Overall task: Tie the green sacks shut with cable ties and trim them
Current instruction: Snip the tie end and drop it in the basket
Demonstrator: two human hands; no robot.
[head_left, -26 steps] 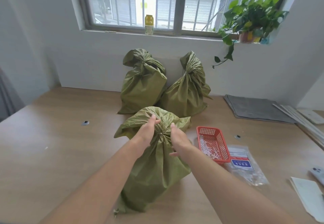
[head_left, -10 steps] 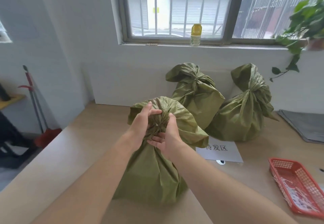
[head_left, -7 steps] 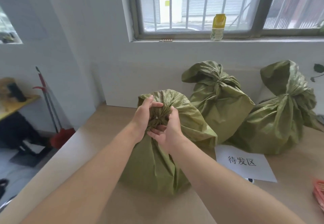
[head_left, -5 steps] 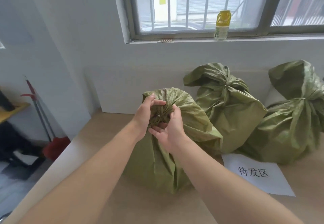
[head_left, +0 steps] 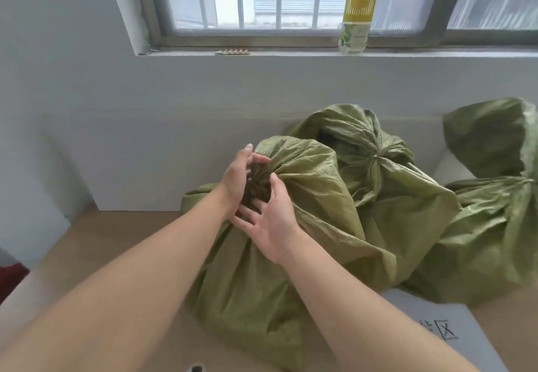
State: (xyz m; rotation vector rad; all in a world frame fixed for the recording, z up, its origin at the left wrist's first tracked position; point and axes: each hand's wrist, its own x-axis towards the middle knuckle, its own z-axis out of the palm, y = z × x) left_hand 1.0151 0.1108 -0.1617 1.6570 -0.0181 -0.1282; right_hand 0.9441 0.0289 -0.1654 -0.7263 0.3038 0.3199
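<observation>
Green woven plastic filled most of the view. The near sack (head_left: 262,284) stood on the wooden counter (head_left: 102,240), towards its left end, with its mouth gathered into a tight, bunched neck. Both hands were on that neck. The left hand (head_left: 237,178) wrapped it from the left, fingers curled over the top of the bunch. The right hand (head_left: 272,221) cupped it from the right and below, thumb raised against the bunch and fingers reaching under it toward the left palm. Whether a tie ran round the neck could not be told, as the hands covered it.

Close behind stood a second sack (head_left: 387,197) with its neck cinched, and a third sack (head_left: 495,226) sat further right against the wall. A white sheet of paper (head_left: 442,331) with printed characters lay on the counter before them. A yellow-capped bottle (head_left: 356,19) stood on the window sill (head_left: 291,53) above.
</observation>
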